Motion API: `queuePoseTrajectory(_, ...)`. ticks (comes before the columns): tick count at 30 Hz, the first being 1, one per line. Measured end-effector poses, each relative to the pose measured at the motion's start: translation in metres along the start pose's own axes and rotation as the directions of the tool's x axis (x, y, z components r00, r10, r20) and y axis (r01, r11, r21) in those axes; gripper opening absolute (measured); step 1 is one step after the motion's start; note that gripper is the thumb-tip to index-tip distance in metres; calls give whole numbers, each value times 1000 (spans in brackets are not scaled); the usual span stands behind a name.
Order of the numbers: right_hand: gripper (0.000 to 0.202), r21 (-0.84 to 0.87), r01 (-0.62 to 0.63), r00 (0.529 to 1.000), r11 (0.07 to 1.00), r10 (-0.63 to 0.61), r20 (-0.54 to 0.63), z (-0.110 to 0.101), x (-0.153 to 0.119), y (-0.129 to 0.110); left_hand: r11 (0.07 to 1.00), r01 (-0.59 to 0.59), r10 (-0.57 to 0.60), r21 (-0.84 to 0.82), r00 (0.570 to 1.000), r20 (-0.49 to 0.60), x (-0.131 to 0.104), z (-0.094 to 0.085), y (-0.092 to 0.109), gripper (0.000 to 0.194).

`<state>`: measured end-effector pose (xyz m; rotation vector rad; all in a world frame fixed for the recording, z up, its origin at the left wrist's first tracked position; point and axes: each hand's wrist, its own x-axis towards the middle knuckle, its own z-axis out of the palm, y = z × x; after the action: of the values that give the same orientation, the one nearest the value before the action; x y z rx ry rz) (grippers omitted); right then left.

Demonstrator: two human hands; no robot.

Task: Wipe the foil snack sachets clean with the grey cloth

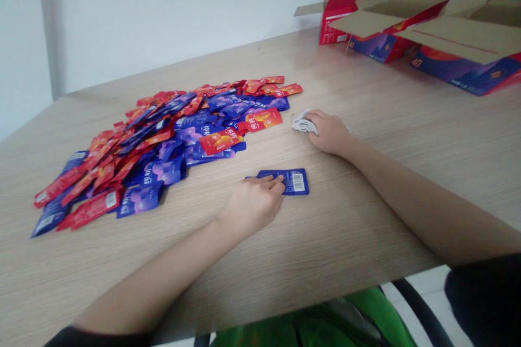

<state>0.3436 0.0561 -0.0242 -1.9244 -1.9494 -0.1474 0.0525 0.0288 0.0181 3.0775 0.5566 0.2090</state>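
My left hand (256,203) rests on a blue packet (298,181) lying flat on the table, its fingers closed together over the packet's left part. A white barcode label shows at the packet's right end. Farther back and to the right, my right hand (328,131) is closed on a crumpled white cloth (304,122) against the tabletop. To the left of both hands spreads a large pile of red and blue packets (199,133), overlapping at many angles.
Open cardboard boxes stand at the back right: a red one (336,19), a blue and red one (372,46) and a larger one (459,70) with flaps sticking out. The wooden table (350,238) ends at its near edge, above something green. A pale wall rises behind.
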Motion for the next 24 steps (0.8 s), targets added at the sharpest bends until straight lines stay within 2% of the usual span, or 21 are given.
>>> queuePoseTrajectory(3, 48, -2, -2, 1000, 1000, 2, -2, 0, 0, 0, 1000, -10, 10, -9, 1000, -17, 1, -6, 9, 28)
queuePoseTrajectory(6, 48, -1, -3, 1000, 1000, 3, -4, 0, 0, 0, 998, -61, 61, 9, 997, -52, 1, -5, 17, 33)
queuePoseTrajectory(10, 48, -1, -1, 1000, 1000, 1, -6, -1, 0, -1, 995, -72, 72, 63, 997, 4, 3, 2, 22, 49)
queuePoseTrajectory(20, 48, -1, -3, 1000, 1000, 3, -8, 0, 0, -1, 999, -43, 44, -30, 998, 39, 7, 7, 34, 42)
queuePoseTrajectory(24, 48, -6, 0, 1000, 1000, 0, -12, -1, -1, 0, 991, -102, 107, -83, 993, 54, 7, 0, 24, 38)
